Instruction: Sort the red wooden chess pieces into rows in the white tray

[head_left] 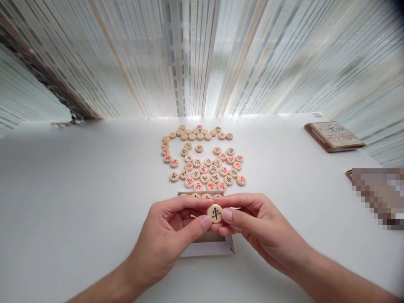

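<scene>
One wooden xiangqi piece with a black character sits pinched between the left hand and right hand, just above the small open box; a few discs lie inside, dozens of loose pieces wait beyond, so barely started by the look of it. White table wide open either side, lid well right

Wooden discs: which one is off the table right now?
The disc with the black character, pinched between left hand and right hand above the small box. All other discs lie flat.
</scene>
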The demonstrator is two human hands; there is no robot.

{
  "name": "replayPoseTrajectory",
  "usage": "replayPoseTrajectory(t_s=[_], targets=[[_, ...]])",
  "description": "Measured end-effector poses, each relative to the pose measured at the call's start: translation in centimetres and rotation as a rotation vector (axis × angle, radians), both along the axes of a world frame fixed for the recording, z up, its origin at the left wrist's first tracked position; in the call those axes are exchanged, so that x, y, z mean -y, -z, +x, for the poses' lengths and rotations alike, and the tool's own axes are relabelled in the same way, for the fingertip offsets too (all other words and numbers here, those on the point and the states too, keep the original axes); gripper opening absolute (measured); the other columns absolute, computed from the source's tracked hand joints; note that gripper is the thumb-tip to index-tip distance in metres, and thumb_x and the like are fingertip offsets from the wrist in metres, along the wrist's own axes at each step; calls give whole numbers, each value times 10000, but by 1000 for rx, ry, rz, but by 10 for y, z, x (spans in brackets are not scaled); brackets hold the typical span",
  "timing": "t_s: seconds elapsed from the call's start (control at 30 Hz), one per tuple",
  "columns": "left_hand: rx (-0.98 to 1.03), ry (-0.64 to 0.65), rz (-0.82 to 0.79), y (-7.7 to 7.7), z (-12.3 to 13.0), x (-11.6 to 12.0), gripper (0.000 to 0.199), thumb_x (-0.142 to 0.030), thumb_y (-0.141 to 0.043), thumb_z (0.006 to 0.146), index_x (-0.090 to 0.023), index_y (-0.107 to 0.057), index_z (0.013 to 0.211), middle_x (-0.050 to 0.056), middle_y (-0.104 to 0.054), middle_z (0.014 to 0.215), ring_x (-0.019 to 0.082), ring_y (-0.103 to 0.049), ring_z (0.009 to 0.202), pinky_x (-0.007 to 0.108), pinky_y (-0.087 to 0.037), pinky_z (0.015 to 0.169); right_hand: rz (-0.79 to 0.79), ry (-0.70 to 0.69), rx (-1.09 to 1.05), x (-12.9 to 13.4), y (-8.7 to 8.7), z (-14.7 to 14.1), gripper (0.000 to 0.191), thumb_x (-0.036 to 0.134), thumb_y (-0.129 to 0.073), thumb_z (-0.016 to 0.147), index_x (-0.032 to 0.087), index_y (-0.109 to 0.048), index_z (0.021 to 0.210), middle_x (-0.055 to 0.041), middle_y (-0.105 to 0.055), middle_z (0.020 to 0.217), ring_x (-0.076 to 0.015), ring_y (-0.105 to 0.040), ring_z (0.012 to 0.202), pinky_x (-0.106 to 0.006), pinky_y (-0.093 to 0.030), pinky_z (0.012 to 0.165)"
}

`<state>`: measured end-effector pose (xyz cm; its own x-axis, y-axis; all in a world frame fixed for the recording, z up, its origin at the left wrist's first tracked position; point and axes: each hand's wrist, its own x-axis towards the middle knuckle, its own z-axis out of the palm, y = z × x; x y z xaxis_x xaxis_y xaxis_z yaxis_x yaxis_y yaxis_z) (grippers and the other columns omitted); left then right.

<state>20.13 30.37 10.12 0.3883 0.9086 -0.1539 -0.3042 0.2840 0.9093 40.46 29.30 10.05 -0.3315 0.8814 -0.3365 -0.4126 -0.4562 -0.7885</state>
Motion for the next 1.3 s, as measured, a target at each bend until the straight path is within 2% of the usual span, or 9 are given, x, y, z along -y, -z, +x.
replayPoseTrajectory(t_s=[0.17, 0.33, 0.43, 0.53, 0.7, 0.83, 0.93, 1.13, 1.3], targets=[[-21, -21, 7, 1, 1, 1, 210, -130, -846, 895, -206, -866, 1089, 84, -866, 1078, 208, -854, 889, 262, -701, 872, -37, 21, -24, -2, -1, -1, 280, 312, -963, 805, 215, -882, 1056, -88, -855, 897, -133, -817, 757, -138, -649, 707], [-104, -51, 63, -3, 2, 1, 197, -196, -858, 891, -195, -875, 1088, 105, -861, 1082, 207, -844, 786, 286, -721, 795, 25, 20, -44, -1, 3, -1, 351, 242, -982, 768, 229, -873, 1102, -69, -847, 846, -159, -813, 751, -232, -684, 760], [-166, -84, 142, -4, 2, 2, 189, -199, -863, 879, -211, -886, 1066, 100, -857, 1072, 223, -842, 834, 291, -719, 795, 52, 21, -1, 0, 2, -2, 381, 233, -1010, 710, 221, -881, 1068, -68, -845, 844, -183, -801, 729, -302, -700, 767], [-206, -102, 209, -2, 1, 2, 200, -174, -862, 871, -258, -894, 1050, 65, -849, 1006, 211, -831, 861, 259, -709, 777, 57, 5, 41, 0, -1, -3, 430, 235, -1032, 660, 220, -886, 1064, -58, -835, 810, -183, -781, 717, -297, -691, 751], [-326, -19, 425, 3, -3, 4, 315, -118, -803, 920, -311, -865, 1161, 42, -840, 939, 200, -794, 854, 277, -676, 784, 60, -31, 65, 1, -4, -4, 419, 214, -1035, 649, 230, -894, 1043, -23, -794, 700, -126, -713, 626, -186, -616, 622], [-356, 14, 616, 2, -4, 4, 446, -50, -755, 939, -318, -805, 1292, 38, -847, 967, 180, -780, 856, 274, -639, 820, 74, -48, 87, 2, -3, -4, 331, 260, -1005, 716, 232, -898, 1028, -44, -811, 728, -131, -712, 623, -191, -614, 602], [-352, 12, 698, 1, -3, 4, 468, -26, -751, 933, -312, -796, 1300, 23, -842, 926, 163, -771, 829, 257, -622, 817, 102, -69, 106, 2, -3, -3, 281, 302, -978, 764, 227, -900, 1023, -46, -799, 711, -120, -693, 596, -185, -602, 578], [-375, -8, 651, 6, -4, 4, 450, -52, -800, 908, -320, -802, 1271, 16, -846, 985, 150, -768, 823, 240, -612, 824, 215, -115, 119, 1, 1, -1, 270, 419, -821, 949, 194, -889, 1080, -50, -750, 681, -103, -674, 615, -183, -580, 613], [-363, -27, 609, 9, -6, 6, 429, -96, -809, 921, -341, -798, 1274, 0, -845, 952, 153, -777, 820, 243, -616, 813, 215, -127, 30, 2, 4, 0, 262, 368, -815, 964, 223, -861, 1178, -41, -755, 737, -89, -670, 651, -174, -576, 639]])
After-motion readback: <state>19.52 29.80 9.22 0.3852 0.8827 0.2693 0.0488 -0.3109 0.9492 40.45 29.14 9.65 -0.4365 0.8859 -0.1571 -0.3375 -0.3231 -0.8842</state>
